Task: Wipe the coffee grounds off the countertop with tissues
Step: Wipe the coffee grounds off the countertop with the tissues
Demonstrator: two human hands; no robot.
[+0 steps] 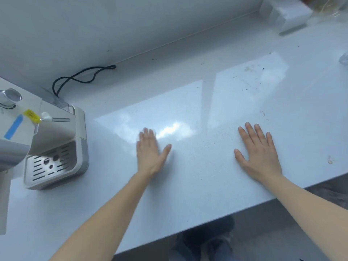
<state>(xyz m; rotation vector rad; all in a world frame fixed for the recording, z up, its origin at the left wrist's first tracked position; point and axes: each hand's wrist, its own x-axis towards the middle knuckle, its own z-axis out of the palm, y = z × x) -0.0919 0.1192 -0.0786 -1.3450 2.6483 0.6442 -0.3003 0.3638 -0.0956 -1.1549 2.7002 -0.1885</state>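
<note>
Both hands lie flat, palms down, on the glossy white countertop [197,176]. My left hand [150,151] rests near the middle with its fingers together and straight. My right hand [259,153] rests further right with its fingers spread. Neither hand holds anything. Dark coffee grounds [252,81] are scattered as small specks on the counter beyond my right hand, with a pale brownish smear [249,68] among them. Finer specks [216,136] dot the surface between the hands. A white tissue box [286,14] stands at the far right against the wall.
A cream coffee machine [56,140] with a metal drip tray [50,162] stands at the left. Its black cord [81,78] loops along the wall. A clear glass object [343,58] sits at the right edge. The counter's front edge [244,208] runs diagonally below my arms.
</note>
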